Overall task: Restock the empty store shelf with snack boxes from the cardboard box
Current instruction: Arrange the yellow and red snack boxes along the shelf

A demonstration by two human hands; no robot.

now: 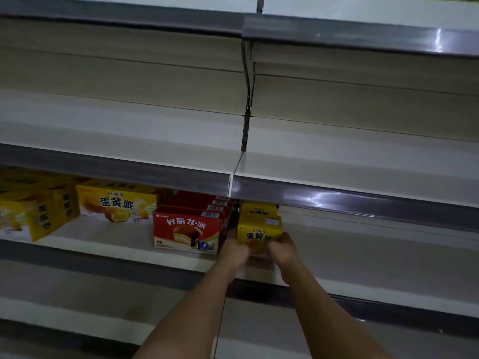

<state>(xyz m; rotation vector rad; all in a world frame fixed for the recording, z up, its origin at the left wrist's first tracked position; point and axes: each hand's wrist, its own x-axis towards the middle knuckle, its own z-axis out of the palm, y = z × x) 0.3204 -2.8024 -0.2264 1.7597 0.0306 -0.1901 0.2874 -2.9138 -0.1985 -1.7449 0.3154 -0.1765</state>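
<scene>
On shelf: both hands round yellow box

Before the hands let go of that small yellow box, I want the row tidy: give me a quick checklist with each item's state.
1. Both hands on the box: left hand and right hand hold the front yellow box: ok.
2. Box upright, label facing out: ok.
3. Lined up with the yellow box behind: ok.
4. Beside the red boxes, not overlapping: ok.
5. Base fully resting on the shelf: cannot tell, hands hide it.
</scene>
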